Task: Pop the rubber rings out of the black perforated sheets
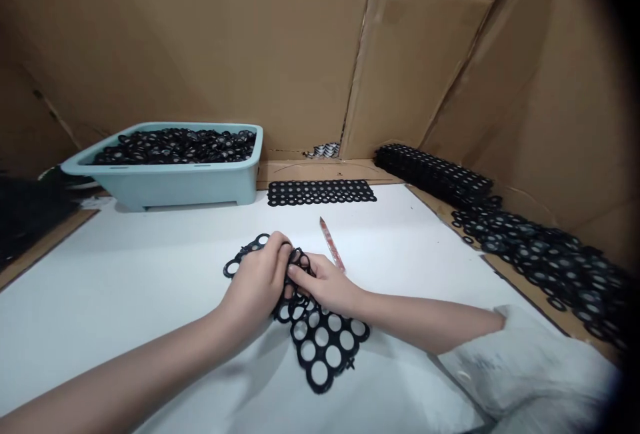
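A black sheet of joined rings (321,337) is bunched up between my two hands, over the white work surface. My left hand (260,271) is closed around its upper part, and a corner of rings sticks out to the left of the fingers. From the other side, my right hand (325,281) pinches the folded rings with the thumb on top. The lower part of the sheet fans out towards me below the right wrist. The fingertips partly hide the folded middle. Just beyond the right hand lies a slim red pointed tool (332,244), its tip facing away.
A light blue tub (180,184) heaped with loose black rings stands at the back left. One flat ring sheet (321,192) lies at the back. Along the right are stacked ring sheets (433,173) and a pile of loose rings (545,264). Cardboard walls (225,54) enclose the table.
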The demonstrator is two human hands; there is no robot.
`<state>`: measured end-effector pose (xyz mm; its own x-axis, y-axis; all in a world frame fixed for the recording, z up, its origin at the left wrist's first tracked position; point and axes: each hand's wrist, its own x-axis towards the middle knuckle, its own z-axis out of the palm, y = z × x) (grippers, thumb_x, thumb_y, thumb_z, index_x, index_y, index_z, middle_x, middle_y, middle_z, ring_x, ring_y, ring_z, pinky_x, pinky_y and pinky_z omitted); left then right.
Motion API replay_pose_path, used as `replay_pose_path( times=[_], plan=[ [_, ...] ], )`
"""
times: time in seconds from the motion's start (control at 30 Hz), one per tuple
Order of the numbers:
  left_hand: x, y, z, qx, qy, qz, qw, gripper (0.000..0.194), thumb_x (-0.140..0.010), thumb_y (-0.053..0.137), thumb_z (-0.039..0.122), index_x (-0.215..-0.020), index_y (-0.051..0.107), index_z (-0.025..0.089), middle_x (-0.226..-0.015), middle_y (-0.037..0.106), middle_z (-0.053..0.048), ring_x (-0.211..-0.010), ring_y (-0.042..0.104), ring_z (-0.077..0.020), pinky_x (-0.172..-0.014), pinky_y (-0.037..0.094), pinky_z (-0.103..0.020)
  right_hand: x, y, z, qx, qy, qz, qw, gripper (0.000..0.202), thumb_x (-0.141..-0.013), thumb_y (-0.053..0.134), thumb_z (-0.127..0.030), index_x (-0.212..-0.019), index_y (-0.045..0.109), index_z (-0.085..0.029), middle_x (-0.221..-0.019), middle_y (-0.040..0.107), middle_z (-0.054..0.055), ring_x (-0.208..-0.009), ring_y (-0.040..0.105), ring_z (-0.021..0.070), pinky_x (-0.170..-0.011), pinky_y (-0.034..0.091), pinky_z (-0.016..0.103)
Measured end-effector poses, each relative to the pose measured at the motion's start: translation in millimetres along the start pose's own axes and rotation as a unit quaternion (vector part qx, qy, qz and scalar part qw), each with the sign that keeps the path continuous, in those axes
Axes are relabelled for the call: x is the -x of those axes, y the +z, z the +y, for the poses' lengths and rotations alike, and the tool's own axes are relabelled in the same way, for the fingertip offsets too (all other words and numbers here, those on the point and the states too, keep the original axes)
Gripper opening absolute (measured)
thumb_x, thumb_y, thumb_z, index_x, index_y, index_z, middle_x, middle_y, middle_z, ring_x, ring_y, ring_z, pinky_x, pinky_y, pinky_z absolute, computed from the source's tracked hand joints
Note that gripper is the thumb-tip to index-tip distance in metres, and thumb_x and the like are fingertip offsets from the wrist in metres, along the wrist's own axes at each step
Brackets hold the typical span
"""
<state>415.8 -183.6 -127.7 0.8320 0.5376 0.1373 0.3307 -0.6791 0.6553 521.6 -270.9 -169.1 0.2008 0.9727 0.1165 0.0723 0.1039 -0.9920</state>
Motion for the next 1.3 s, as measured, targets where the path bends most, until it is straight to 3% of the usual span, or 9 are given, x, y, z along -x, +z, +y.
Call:
replay_pose_path(
  times=[0.1,0.27,0.43,0.57,0.67,0.7,0.87,1.07,1.3],
  plan=[
    [-2,6.5,3,-0.034,0.009,-0.026,0.999,0.021,-0.087,0.021,0.033,-0.081,0.038,0.023,-0.048,0.048,0.004,-0.049,0.051,-0.017,-0.05,0.033,-0.025,1,-1,1,0.03,-0.007,0.023,0.999,0.023,-0.085,0.041,-0.031,-0.07,0.049,-0.016,-0.065,0.053,-0.001,-0.062,0.049,0.0097,-0.063,0.041,0.023],
    [2,11.1,-2,-0.096,0.044,-0.019,0.994,0.021,-0.084,0.031,0.041,-0.087,0.038,0.022,-0.068,0.057,-0.001,-0.059,0.056,-0.0197,-0.051,0.034,-0.026,4,-1,-1,0.103,-0.032,0.026,0.994,0.017,-0.085,0.04,-0.029,-0.077,0.048,-0.016,-0.076,0.053,0.0,-0.075,0.05,0.0129,-0.071,0.042,0.026],
    [-3,13.0,-8,0.007,0.008,-0.013,1.0,0.021,-0.087,0.026,0.037,-0.077,0.039,0.022,-0.048,0.048,0.005,-0.05,0.051,-0.0155,-0.053,0.035,-0.025,4,-1,-6,0.089,-0.007,-0.017,0.996,0.02,-0.088,0.035,-0.03,-0.077,0.046,-0.017,-0.072,0.052,0.001,-0.069,0.049,0.0116,-0.067,0.042,0.025],
    [-22,-4.4,-24,0.046,-0.033,0.104,0.993,0.026,-0.085,0.029,0.035,-0.069,0.043,0.02,-0.057,0.048,0.002,-0.055,0.048,-0.0148,-0.054,0.034,-0.027,-1,-7,-6,0.051,0.04,0.006,0.998,0.024,-0.086,0.039,-0.036,-0.071,0.043,-0.017,-0.065,0.048,-0.002,-0.057,0.045,0.009,-0.057,0.039,0.023],
    [-35,-21.0,-39,0.117,-0.092,0.232,0.961,0.027,-0.085,0.028,0.037,-0.072,0.044,0.02,-0.058,0.044,0.002,-0.055,0.047,-0.0144,-0.052,0.035,-0.026,-3,-10,-3,0.022,0.065,0.052,0.996,0.024,-0.084,0.042,-0.037,-0.071,0.042,-0.018,-0.062,0.05,-0.003,-0.053,0.045,0.0083,-0.055,0.038,0.024],
    [-37,-23.6,-41,0.116,-0.085,0.243,0.959,0.026,-0.085,0.029,0.037,-0.073,0.044,0.02,-0.058,0.044,0.002,-0.055,0.047,-0.0142,-0.053,0.035,-0.026,-3,-10,-3,0.015,0.071,0.058,0.996,0.023,-0.084,0.042,-0.036,-0.071,0.042,-0.018,-0.062,0.051,-0.003,-0.052,0.045,0.008,-0.055,0.038,0.024],
    [-28,-12.1,-33,0.002,0.005,0.125,0.992,0.022,-0.085,0.032,0.033,-0.075,0.047,0.02,-0.069,0.055,0.001,-0.064,0.05,-0.0144,-0.062,0.034,-0.026,-2,-7,-6,0.004,0.057,0.05,0.997,0.022,-0.083,0.044,-0.038,-0.072,0.042,-0.018,-0.063,0.057,-0.002,-0.052,0.048,0.0079,-0.055,0.04,0.024],
    [-13,4.1,-22,-0.001,0.002,0.016,1.0,0.024,-0.087,0.027,0.035,-0.079,0.046,0.022,-0.064,0.056,0.001,-0.06,0.052,-0.0156,-0.057,0.034,-0.026,-1,-7,-14,0.04,0.032,0.027,0.998,0.014,-0.08,0.05,-0.028,-0.073,0.042,-0.019,-0.069,0.061,-0.001,-0.072,0.059,0.0136,-0.075,0.044,0.033],
    [0,8.8,-8,0.049,0.013,-0.026,0.998,0.022,-0.087,0.027,0.037,-0.077,0.039,0.022,-0.061,0.051,0.002,-0.055,0.051,-0.0153,-0.052,0.033,-0.025,-1,-6,-9,0.054,-0.022,0.028,0.998,0.015,-0.08,0.049,-0.032,-0.076,0.044,-0.019,-0.073,0.054,-0.002,-0.072,0.053,0.0122,-0.074,0.043,0.03]
  ],
)
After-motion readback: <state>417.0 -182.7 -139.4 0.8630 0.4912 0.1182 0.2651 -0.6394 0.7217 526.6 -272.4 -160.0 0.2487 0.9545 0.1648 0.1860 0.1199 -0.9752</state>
